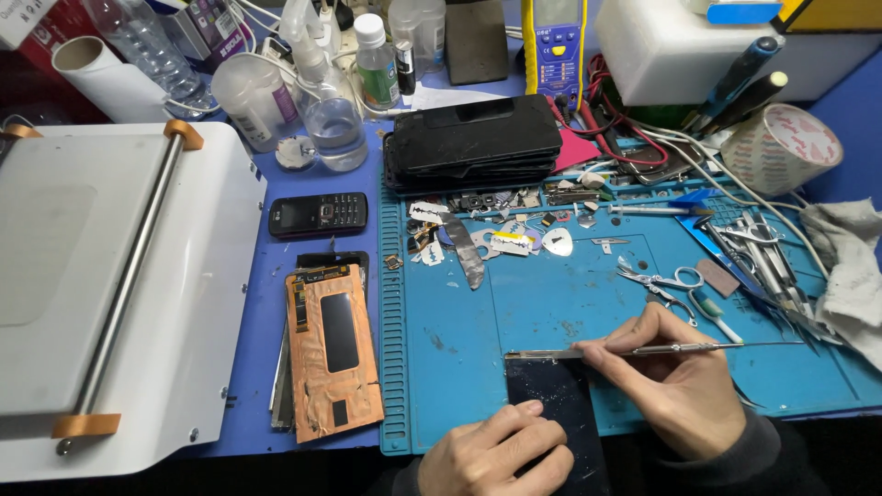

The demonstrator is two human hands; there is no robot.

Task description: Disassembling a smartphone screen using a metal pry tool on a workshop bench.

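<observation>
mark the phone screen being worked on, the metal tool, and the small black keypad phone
phone screen (560,404), head view, dark glass centre
metal tool (680,348), head view, mid-shaft
black keypad phone (318,214), head view, middle of its face

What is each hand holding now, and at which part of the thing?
The right hand holds a thin metal tool by its handle, tip at the top edge of the dark phone screen. The left hand presses the screen's lower left part.

Two hands (496,455) (675,381), one keypad phone (319,214), one multimeter (556,50), one tape roll (781,147), one scissors (663,278).
</observation>
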